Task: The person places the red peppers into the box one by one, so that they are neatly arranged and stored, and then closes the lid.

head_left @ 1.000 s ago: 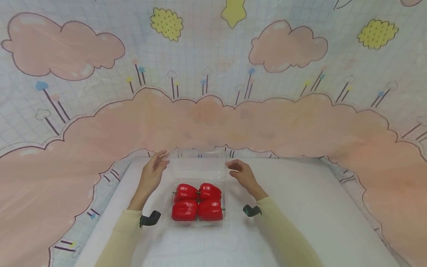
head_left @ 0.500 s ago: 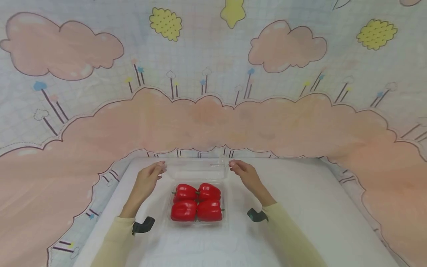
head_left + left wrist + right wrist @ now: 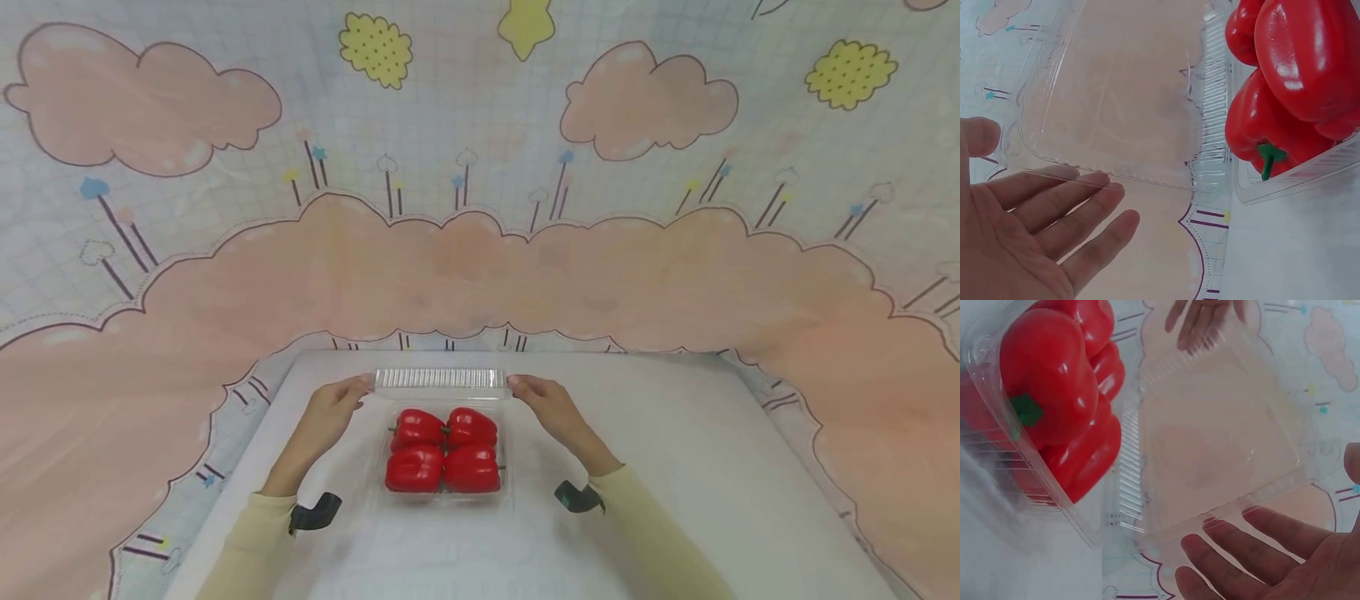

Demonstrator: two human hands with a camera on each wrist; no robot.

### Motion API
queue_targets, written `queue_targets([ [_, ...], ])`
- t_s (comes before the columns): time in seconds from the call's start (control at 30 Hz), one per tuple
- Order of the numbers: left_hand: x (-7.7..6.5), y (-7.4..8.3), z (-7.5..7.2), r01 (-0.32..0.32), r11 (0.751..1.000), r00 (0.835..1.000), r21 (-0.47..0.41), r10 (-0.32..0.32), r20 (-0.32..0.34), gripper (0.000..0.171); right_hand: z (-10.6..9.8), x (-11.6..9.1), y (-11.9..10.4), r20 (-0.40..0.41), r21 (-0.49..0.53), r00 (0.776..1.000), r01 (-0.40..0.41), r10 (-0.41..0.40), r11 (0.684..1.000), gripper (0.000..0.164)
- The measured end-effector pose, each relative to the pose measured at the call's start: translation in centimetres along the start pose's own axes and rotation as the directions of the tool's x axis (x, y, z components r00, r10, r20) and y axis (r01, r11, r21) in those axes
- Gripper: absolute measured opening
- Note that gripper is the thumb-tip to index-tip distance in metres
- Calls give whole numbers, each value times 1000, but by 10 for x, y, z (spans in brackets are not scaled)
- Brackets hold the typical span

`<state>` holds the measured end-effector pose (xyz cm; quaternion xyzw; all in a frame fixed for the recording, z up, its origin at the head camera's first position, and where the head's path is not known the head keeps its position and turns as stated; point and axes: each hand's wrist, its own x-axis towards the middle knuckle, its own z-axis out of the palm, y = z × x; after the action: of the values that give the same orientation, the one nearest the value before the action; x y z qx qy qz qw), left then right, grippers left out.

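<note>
Several red bell peppers [image 3: 415,469] with green stems fill a clear plastic clamshell box, whose base rim [image 3: 1297,178] surrounds them. Its clear lid [image 3: 440,378] is raised at the far side, ribbed along one side. At the lid's left end is my left hand [image 3: 330,417]; its straight fingers touch the lid's edge in the left wrist view, the thumb standing apart. My right hand [image 3: 558,417] is at the right end, and its fingers [image 3: 1241,550] lie straight along the edge in the right wrist view. The peppers' undersides are hidden.
The box stands on a white table [image 3: 675,467]. Beyond the table's far edge hangs a cloth [image 3: 480,267] printed with pink clouds. A black strap piece [image 3: 315,512] sits at the left wrist and another [image 3: 580,497] at the right.
The lid's upper edge has come lower, and its ribbed side now faces me. Both hands have come down to the lid's ends and touch it. The peppers have stayed put.
</note>
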<state>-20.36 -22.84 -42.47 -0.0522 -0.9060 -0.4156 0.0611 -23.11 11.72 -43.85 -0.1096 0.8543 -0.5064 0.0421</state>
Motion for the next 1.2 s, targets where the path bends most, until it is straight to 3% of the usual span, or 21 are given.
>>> queue_targets([
  [0.63, -13, -5, 11, -40, 998, 999, -50, 40, -5, 54, 7, -5, 18, 22, 13, 996, 88, -88, 996, 51],
  [1.2, -18, -27, 35, -16, 995, 1000, -103, 18, 16, 49, 20, -4, 35, 3, 73, 998, 62, -62, 995, 48],
])
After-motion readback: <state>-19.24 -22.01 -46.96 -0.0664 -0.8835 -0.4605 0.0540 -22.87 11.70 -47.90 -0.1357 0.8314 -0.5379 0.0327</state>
